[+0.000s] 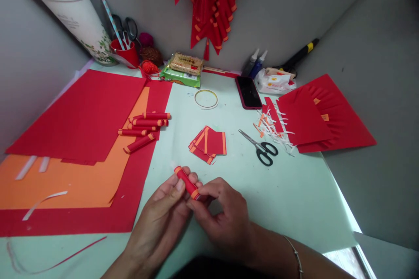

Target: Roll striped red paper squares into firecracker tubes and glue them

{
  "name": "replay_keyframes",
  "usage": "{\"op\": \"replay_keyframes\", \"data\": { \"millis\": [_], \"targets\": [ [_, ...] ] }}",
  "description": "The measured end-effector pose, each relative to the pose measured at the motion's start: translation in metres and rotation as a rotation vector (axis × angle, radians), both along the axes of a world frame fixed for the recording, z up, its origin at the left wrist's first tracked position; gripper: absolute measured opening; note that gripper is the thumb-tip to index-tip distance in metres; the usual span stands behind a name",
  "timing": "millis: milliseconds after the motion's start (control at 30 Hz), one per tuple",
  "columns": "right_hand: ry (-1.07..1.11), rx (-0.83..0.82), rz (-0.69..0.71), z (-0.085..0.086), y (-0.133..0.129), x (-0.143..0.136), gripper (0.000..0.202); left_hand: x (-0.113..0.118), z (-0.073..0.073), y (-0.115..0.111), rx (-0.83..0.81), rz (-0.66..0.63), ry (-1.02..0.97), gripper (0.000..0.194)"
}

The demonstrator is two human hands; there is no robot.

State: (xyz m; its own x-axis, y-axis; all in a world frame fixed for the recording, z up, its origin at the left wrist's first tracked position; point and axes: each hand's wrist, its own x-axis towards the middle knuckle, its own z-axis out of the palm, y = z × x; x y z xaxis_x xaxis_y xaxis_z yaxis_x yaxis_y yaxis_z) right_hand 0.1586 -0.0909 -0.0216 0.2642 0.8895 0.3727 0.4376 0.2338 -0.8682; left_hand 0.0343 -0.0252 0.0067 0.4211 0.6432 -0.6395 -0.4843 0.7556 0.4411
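Note:
A rolled red paper tube (186,181) with an orange band at each end lies tilted between my two hands. My left hand (166,205) is closed around its upper part, thumb pressed on top and fingers behind. At the lower end, thumb and fingertips of my right hand (222,209) pinch the tube by its orange band. Just beyond my hands is a small fanned stack of red paper pieces (216,143) with orange edges. Several finished-looking red paper rolls (144,126) are piled on paper sheets to the left.
Black-handled scissors (263,150) lie right of the stack, near paper scraps (271,124) and red sheets (304,117). A tape roll (206,99) and phone (248,92) sit farther back. Large red (85,113) and orange sheets (81,187) cover the left side. Grey walls (288,4) enclose the table.

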Motion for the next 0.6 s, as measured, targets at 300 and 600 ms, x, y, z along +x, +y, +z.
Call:
{"op": "replay_keyframes", "data": {
  "millis": [300, 600],
  "targets": [
    [-0.026, 0.100, 0.011, -0.001, 0.006, 0.003, 0.013, 0.001, -0.001, 0.000, 0.071, -0.028, 0.010, 0.025],
    [-0.089, 0.056, 0.001, 0.008, 0.009, 0.009, 0.017, -0.006, -0.005, -0.012, 0.619, -0.062, 0.669, 0.013]
  ]
}}
